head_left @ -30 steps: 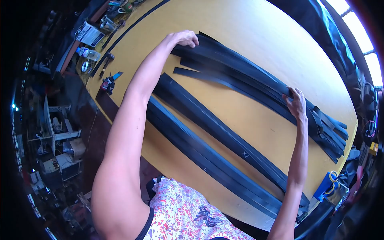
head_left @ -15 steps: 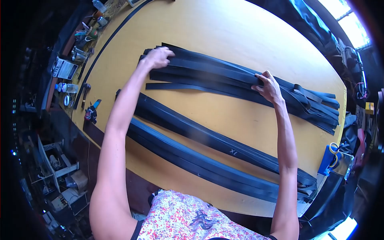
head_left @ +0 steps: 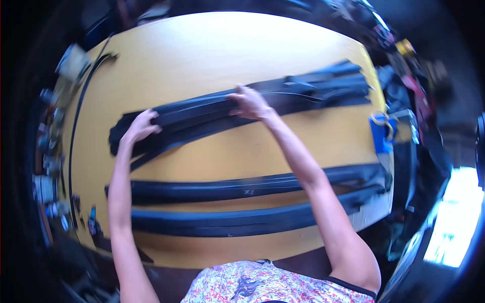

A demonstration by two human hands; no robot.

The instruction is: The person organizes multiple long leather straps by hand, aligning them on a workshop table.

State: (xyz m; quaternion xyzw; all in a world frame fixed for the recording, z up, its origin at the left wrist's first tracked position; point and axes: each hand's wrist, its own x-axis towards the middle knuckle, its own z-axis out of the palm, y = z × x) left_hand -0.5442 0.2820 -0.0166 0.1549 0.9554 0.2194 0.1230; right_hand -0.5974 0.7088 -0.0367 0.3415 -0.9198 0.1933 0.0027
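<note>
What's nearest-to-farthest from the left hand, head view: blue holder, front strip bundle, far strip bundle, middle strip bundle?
1. Far strip bundle, right at the left hand.
2. Middle strip bundle, below the hand.
3. Front strip bundle, lower still.
4. Blue holder, far right.

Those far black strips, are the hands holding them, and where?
Too blurred to tell whether the far black strips are gripped. The left hand is over their left part, the right hand near their middle.
</note>
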